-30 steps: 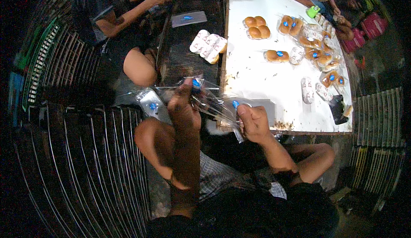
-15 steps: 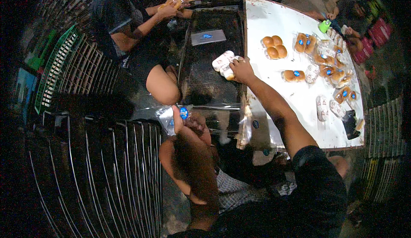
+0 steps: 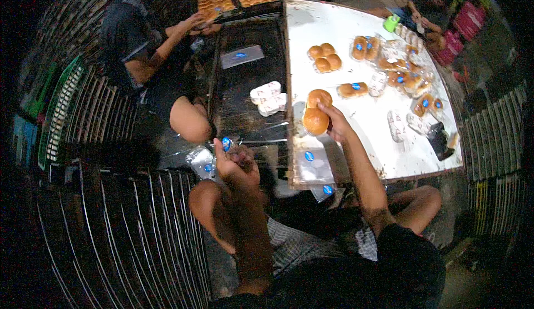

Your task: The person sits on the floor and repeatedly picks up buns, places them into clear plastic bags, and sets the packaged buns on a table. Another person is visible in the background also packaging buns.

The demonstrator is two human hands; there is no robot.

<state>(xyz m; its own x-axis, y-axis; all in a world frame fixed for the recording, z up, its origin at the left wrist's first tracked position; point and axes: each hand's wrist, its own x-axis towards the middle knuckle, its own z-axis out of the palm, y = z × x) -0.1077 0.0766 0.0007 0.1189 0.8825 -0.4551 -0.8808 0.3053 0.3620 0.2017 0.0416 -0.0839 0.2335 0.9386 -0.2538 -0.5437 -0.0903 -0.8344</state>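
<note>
the right hand (image 3: pixel 336 123) grips a pair of buns (image 3: pixel 316 121) over the near left part of the counter (image 3: pixel 367 134); its thumb lies across the seam, probably so the two stay joined and the soft tops go uncrushed. the left hand (image 3: pixel 239 165) is curled, thumb raised, and seems to pinch a clear bag (image 3: pixel 227 144) near its blue label, perhaps to keep the film ready. a flat bag (image 3: pixel 309 167) lies at the counter's near corner, within easy reach. on the dark tray (image 3: pixel 245 123), white-papered buns (image 3: pixel 268 98) sit beside the counter, likely for a short carry. bagged buns (image 3: pixel 400 79) crowd the far right, which leaves working room nearer. half a second ago the right hand was at the papered buns; now fewer remain there, and its pair shows brown tops.
</note>
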